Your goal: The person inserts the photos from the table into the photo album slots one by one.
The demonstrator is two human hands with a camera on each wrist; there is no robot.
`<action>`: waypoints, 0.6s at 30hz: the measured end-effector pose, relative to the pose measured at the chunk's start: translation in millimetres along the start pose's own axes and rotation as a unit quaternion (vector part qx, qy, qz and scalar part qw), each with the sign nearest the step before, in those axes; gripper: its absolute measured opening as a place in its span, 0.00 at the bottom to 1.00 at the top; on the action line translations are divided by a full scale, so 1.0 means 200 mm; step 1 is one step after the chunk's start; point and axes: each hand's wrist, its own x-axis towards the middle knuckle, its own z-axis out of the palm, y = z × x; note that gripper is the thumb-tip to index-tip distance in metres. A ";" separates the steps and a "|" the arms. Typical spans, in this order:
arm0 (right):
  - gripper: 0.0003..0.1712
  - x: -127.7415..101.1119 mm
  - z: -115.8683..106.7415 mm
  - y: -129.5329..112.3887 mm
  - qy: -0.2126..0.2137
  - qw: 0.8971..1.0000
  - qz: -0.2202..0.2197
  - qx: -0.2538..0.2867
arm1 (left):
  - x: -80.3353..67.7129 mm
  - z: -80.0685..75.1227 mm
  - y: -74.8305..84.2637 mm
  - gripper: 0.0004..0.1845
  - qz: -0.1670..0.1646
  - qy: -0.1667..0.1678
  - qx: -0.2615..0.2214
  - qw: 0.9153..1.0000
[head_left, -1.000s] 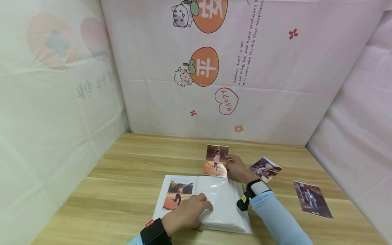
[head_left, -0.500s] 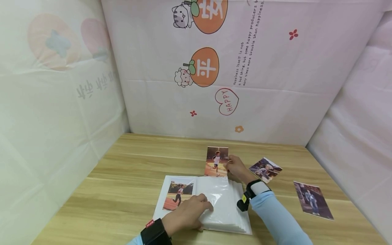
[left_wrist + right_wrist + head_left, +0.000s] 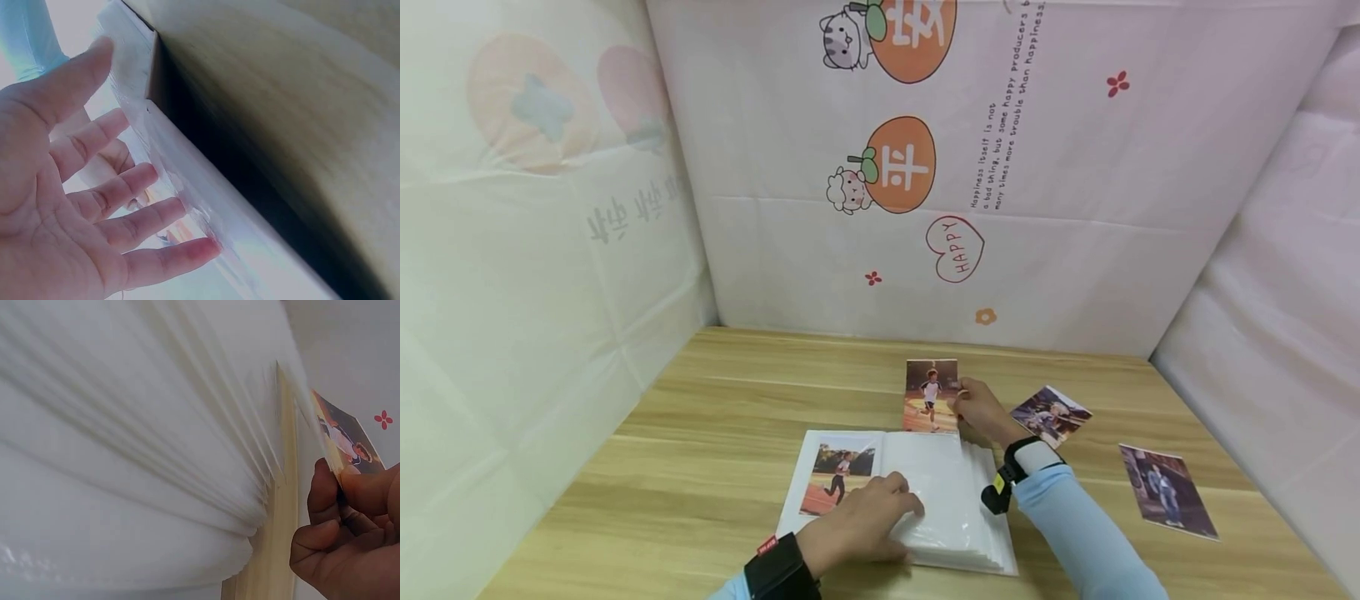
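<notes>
An open white photo album (image 3: pixel 936 477) with clear sleeves lies on the wooden table. On its left page shows a photo of a runner (image 3: pixel 824 458), partly covered by my left hand (image 3: pixel 861 518). That hand rests over the middle of the album; in the left wrist view its fingers (image 3: pixel 164 215) are extended, tips at the sleeve. My right hand (image 3: pixel 987 412) pinches the right edge of another runner photo (image 3: pixel 929 395), its lower edge at the top of the right page. The right wrist view shows thumb and fingers on this photo (image 3: pixel 351 434), beside the fanned sleeves (image 3: pixel 206 425).
Two loose photos lie to the right: one tilted photo (image 3: pixel 1051 415) near my right wrist, one larger-looking photo (image 3: pixel 1168 490) farther right. Printed cloth (image 3: pixel 790 250) hangs behind the wooden table (image 3: pixel 700 450) and along both sides.
Over the last second the held photo has come down slightly toward the album's top edge. My left thumb has shifted a little at the lower edge; otherwise both hands stay in place.
</notes>
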 end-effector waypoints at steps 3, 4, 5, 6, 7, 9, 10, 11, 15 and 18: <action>0.10 -0.01 -0.01 -0.01 -0.008 1.000 -0.002 0.015 | 0.00 -0.01 0.01 0.21 0.001 -0.001 0.000 1.000; 0.09 -0.01 -0.01 -0.01 -0.009 1.000 -0.001 0.020 | 0.00 -0.01 0.01 0.21 0.000 -0.001 0.001 1.000; 0.09 -0.01 -0.01 0.00 -0.009 1.000 -0.001 0.025 | 0.00 -0.01 0.01 0.21 0.000 -0.002 0.003 1.000; 0.08 -0.01 -0.01 0.00 -0.011 1.000 -0.004 0.027 | 0.00 -0.01 0.01 0.21 -0.002 -0.003 0.004 1.000; 0.07 -0.01 -0.01 0.00 -0.012 1.000 -0.003 0.028 | 0.01 -0.01 0.01 0.21 -0.004 -0.003 0.007 1.000; 0.06 -0.01 -0.02 0.00 -0.011 0.999 0.000 0.032 | 0.01 -0.01 0.01 0.21 -0.007 -0.004 0.012 1.000; 0.06 -0.01 -0.02 0.01 -0.012 0.999 0.003 0.032 | 0.01 -0.01 0.02 0.21 -0.009 -0.004 0.015 1.000; 0.05 -0.01 -0.02 0.01 -0.014 0.999 0.004 0.030 | 0.01 0.00 0.02 0.21 -0.009 -0.004 0.018 1.000; 0.06 0.00 -0.01 0.01 -0.014 1.000 0.016 0.021 | 0.02 -0.01 0.02 0.21 -0.009 -0.006 0.026 1.000; 0.06 0.01 -0.01 0.02 -0.008 1.000 0.021 0.010 | 0.03 -0.01 0.02 0.20 -0.008 -0.006 0.031 0.999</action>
